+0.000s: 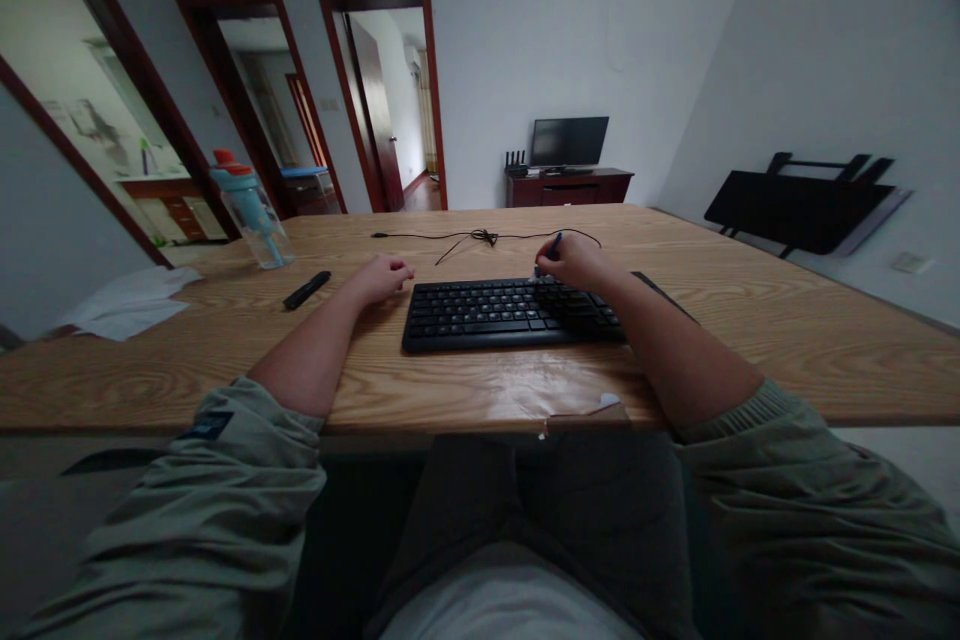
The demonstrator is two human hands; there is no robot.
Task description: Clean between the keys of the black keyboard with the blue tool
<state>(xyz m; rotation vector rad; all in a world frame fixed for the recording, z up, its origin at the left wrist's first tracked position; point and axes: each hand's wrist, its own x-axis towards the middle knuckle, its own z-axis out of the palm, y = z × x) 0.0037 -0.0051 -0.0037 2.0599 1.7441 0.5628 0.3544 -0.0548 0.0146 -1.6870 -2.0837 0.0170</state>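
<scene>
Clear and light blue under a red lid, a bottle (253,215) stands beyond and left of the left hand (384,278); its fill can't be made out. This hand curls loosely beside the keyboard (480,312); whether its fingertips meet, I can't tell. The keyboard, black with pale key markings, spans from there to beneath the right hand (574,260), clamped on a small blue tool (555,246). Wood shows nearer than both hands, toward the table edge (450,420).
</scene>
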